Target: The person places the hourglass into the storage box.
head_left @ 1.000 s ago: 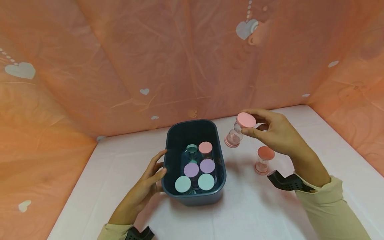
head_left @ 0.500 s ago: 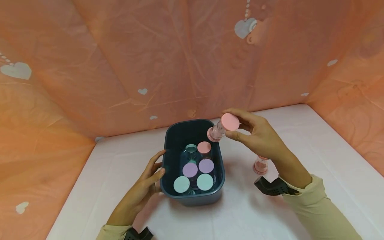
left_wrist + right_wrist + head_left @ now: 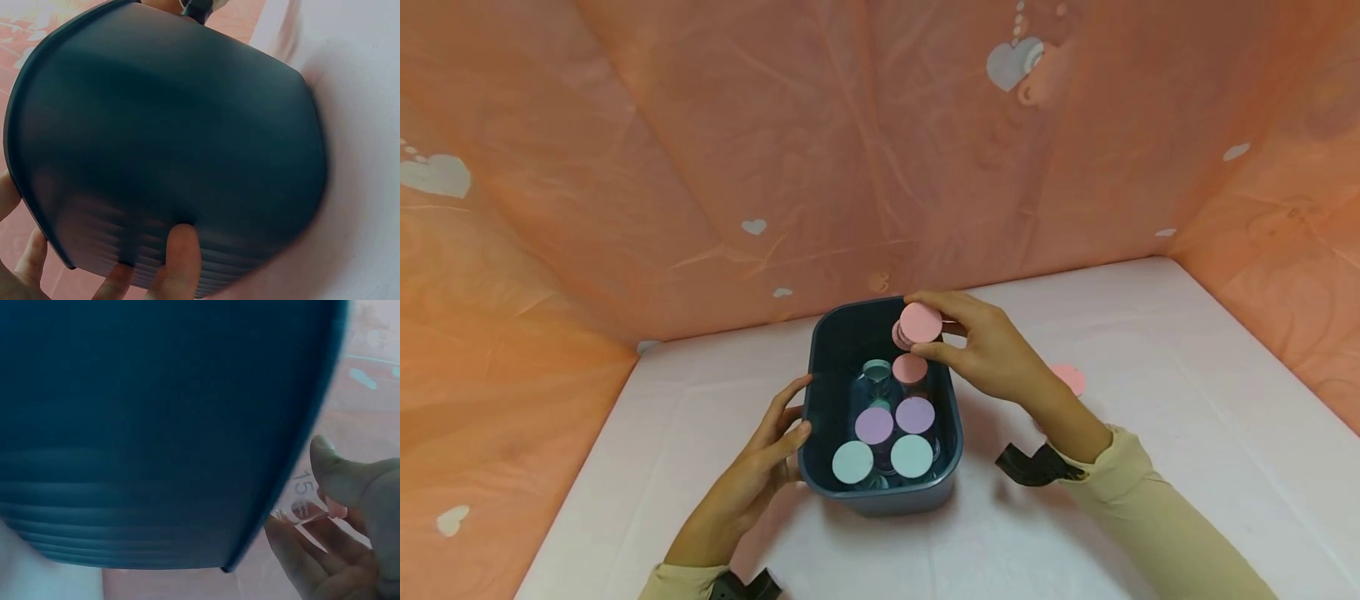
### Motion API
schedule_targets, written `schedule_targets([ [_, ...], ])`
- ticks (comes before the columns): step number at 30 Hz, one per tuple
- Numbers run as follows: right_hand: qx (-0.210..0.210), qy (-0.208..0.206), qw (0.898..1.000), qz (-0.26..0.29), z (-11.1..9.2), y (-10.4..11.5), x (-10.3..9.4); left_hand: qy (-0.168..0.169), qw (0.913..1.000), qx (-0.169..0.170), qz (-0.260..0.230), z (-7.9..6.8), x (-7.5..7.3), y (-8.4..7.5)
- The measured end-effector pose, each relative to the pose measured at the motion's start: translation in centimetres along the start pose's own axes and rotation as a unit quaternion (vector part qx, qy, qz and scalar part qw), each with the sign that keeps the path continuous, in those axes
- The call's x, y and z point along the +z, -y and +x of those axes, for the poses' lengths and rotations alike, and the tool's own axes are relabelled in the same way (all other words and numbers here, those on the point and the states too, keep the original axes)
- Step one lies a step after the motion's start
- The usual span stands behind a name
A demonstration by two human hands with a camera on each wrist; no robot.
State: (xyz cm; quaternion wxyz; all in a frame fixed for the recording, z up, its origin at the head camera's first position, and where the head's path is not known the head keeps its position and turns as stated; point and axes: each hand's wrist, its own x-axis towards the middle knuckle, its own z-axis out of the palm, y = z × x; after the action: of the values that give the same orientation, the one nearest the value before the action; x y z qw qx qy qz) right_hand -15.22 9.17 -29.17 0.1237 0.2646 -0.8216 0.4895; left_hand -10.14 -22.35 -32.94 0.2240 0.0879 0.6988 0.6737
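Observation:
Over the back right rim of a dark blue bin (image 3: 898, 503), my right hand (image 3: 988, 346) pinches a pink-capped sand timer (image 3: 921, 322) between thumb and fingers. Its glass, marked 15 (image 3: 302, 487), shows in the right wrist view; its lower end is inside the rim. My left hand (image 3: 760, 471) touches the bin's left side with spread fingers, and its thumb (image 3: 182, 256) presses the outer wall. Inside the bin stand several sand timers: mint tops (image 3: 852, 462) at the front, lilac tops (image 3: 874, 425) behind, then a pink top (image 3: 910, 368) and a clear greenish one (image 3: 877, 372).
Another pink-capped sand timer (image 3: 1069, 379) stands on the white table (image 3: 1015, 542), mostly hidden behind my right forearm. Orange sheeting (image 3: 820, 150) with pale hearts rises behind the table and along both sides.
My right hand has carried the pink-capped sand timer leftward from above the table to over the bin. The left hand and the bin have stayed in place.

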Motion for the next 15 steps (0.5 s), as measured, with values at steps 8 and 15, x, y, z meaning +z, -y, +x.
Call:
schedule_targets([
  [8,0.032,0.026,0.993,-0.113,0.1,-0.1,0.9,0.003,1.0000,0.004,0.003,0.0,-0.1,0.0],
  [15,0.013,0.072,0.988,-0.135,0.1,-0.6,1.5,0.002,1.0000,0.003,0.005,0.0,-0.1,0.1],
])
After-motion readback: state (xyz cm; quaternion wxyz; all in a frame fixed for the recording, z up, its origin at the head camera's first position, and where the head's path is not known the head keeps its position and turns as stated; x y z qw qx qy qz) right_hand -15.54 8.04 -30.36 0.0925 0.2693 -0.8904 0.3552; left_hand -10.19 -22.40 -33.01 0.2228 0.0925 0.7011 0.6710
